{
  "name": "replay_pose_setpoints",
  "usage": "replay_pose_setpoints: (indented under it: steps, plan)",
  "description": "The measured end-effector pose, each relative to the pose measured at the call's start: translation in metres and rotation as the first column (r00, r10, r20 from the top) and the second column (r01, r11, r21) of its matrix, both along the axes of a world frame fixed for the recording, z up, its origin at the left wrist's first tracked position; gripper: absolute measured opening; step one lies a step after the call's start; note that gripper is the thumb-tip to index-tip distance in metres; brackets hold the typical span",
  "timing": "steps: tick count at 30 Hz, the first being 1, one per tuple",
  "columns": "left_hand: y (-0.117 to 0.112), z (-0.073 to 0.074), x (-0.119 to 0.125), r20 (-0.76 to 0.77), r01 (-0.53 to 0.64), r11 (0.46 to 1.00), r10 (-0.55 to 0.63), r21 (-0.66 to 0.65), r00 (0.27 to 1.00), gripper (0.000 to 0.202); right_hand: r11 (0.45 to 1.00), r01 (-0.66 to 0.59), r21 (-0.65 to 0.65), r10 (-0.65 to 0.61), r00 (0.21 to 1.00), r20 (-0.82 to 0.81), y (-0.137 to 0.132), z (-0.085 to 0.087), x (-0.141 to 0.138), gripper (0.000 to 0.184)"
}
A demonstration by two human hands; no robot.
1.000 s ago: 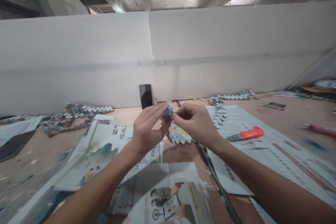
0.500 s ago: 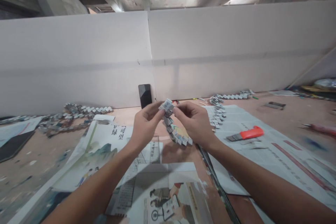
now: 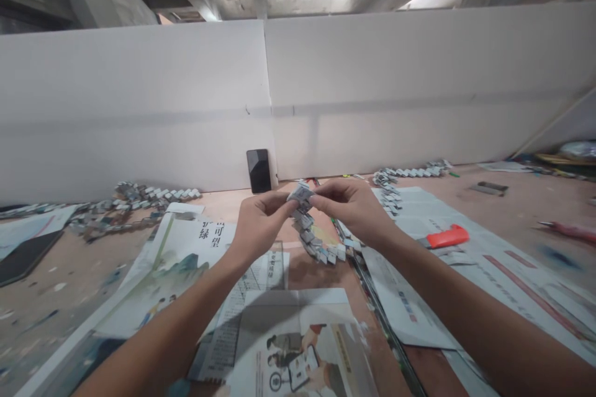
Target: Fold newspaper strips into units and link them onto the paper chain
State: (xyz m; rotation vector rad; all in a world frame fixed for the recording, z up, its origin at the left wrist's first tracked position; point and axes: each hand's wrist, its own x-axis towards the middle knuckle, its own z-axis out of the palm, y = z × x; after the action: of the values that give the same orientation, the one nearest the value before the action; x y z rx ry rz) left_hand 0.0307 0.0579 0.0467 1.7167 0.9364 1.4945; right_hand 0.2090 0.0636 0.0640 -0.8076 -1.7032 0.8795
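Observation:
A zigzag chain of folded newspaper links (image 3: 313, 240) hangs between my hands, its end raised above the table. My left hand (image 3: 261, 218) pinches that end from the left, thumb in front. From the other side my right hand (image 3: 347, 206) pinches the same end link between thumb and fingers. Below, the chain curves down and to the right, passing behind my right wrist. More of this chain (image 3: 390, 192) lies on the table beyond the right hand; whether the two parts join is hidden by my hand.
Another heap of folded chain (image 3: 135, 205) lies at the left. A phone (image 3: 259, 170) leans against the white partition (image 3: 372, 87). Newspaper sheets (image 3: 302, 298) cover the table's front. A red utility knife (image 3: 447, 237) rests at the right, a red-handled tool (image 3: 565, 229) farther right.
Both hands have shifted slightly to the right with the chain end. My right forearm now covers part of the knife blade, and the chain's lower curve shows farther right.

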Motion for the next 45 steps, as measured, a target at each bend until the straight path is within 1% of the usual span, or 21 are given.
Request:
replay_pose_setpoints:
  steps: [3,5,8,11,14,16,18,20,22,23,25,27,29,31,33,34,36,40,41,43,45]
  plan:
    - [0.0,0.003,-0.002,0.05,-0.026,0.999,0.024,0.035,0.998,0.024,0.991,-0.121,-0.053,0.118,0.992,-0.049,0.004,-0.001,0.003,0.022]
    - [-0.001,0.004,-0.002,0.051,-0.021,0.999,0.019,0.05,0.999,0.025,0.986,-0.151,-0.064,0.144,0.984,-0.106,0.008,-0.003,0.005,0.021]
    - [-0.002,0.004,-0.002,0.018,-0.013,0.997,0.011,0.078,1.0,0.024,0.994,-0.105,-0.041,0.099,0.987,-0.128,0.013,-0.007,0.005,0.02]
    - [-0.004,0.001,0.001,0.011,-0.042,0.993,0.041,0.108,0.999,0.025,0.995,-0.092,-0.026,0.086,0.984,-0.158,0.013,-0.015,0.0,0.021]
    - [-0.006,-0.001,0.004,0.031,-0.106,0.984,0.103,0.14,0.994,0.024,1.0,-0.013,-0.026,0.005,0.955,-0.295,0.009,-0.022,-0.013,0.022]
    - [-0.008,-0.002,0.006,0.041,-0.145,0.979,0.141,0.146,0.989,0.024,0.997,0.028,-0.068,-0.052,0.918,-0.393,0.003,-0.025,-0.023,0.02]
    - [-0.01,-0.003,0.008,0.038,-0.163,0.976,0.159,0.144,0.987,0.025,0.992,0.018,-0.123,-0.076,0.872,-0.483,-0.002,-0.026,-0.031,0.02]
    - [-0.012,-0.004,0.009,0.014,-0.166,0.974,0.166,0.152,0.986,0.025,0.988,-0.016,-0.156,-0.073,0.834,-0.547,-0.005,-0.026,-0.036,0.021]
    - [-0.014,-0.004,0.009,-0.034,-0.169,0.969,0.178,0.18,0.983,0.022,0.984,-0.063,-0.164,-0.04,0.829,-0.558,-0.005,-0.026,-0.035,0.022]
    - [-0.014,-0.004,0.008,-0.063,-0.173,0.964,0.19,0.203,0.98,0.021,0.983,-0.084,-0.166,-0.02,0.839,-0.543,-0.003,-0.026,-0.033,0.022]
    - [-0.014,-0.002,0.005,-0.126,-0.183,0.946,0.222,0.268,0.967,0.019,0.984,-0.105,-0.146,0.026,0.888,-0.459,0.001,-0.025,-0.025,0.023]
    - [-0.013,0.002,0.001,-0.185,-0.173,0.922,0.248,0.346,0.951,0.019,0.994,-0.08,-0.075,0.054,0.955,-0.292,0.004,-0.019,-0.013,0.022]
    - [-0.012,0.006,-0.003,-0.247,-0.118,0.899,0.239,0.423,0.939,0.019,0.998,-0.034,0.045,0.037,0.997,-0.063,0.003,-0.007,0.001,0.019]
    - [-0.011,0.008,-0.004,-0.299,-0.05,0.876,0.217,0.48,0.929,0.021,0.989,-0.01,0.146,-0.01,0.99,0.139,0.0,0.006,0.013,0.018]
    - [-0.011,0.008,-0.004,-0.321,-0.02,0.856,0.215,0.516,0.923,0.022,0.984,-0.017,0.175,-0.03,0.964,0.262,-0.005,0.015,0.019,0.016]
    - [-0.011,0.007,-0.003,-0.314,-0.029,0.846,0.229,0.532,0.921,0.023,0.984,-0.024,0.175,-0.028,0.958,0.285,-0.006,0.016,0.02,0.015]
    - [-0.012,0.004,-0.002,-0.276,-0.077,0.83,0.269,0.552,0.923,0.025,0.985,-0.043,0.169,-0.001,0.967,0.255,-0.005,0.014,0.018,0.012]
    - [-0.013,-0.001,-0.002,-0.185,-0.16,0.807,0.314,0.568,0.931,0.03,0.983,-0.108,0.151,0.1,0.993,0.058,0.002,-0.001,0.008,0.009]
    - [-0.013,-0.001,-0.002,-0.175,-0.164,0.805,0.314,0.57,0.933,0.029,0.981,-0.131,0.142,0.126,0.991,0.041,0.003,-0.003,0.008,0.01]
    - [-0.013,0.001,-0.004,-0.185,-0.15,0.803,0.307,0.577,0.934,0.028,0.977,-0.178,0.116,0.17,0.983,0.072,0.004,-0.001,0.01,0.011]
    - [-0.014,0.004,-0.005,-0.236,-0.09,0.809,0.273,0.581,0.933,0.028,0.976,-0.192,0.098,0.179,0.975,0.13,0.002,0.005,0.015,0.017]
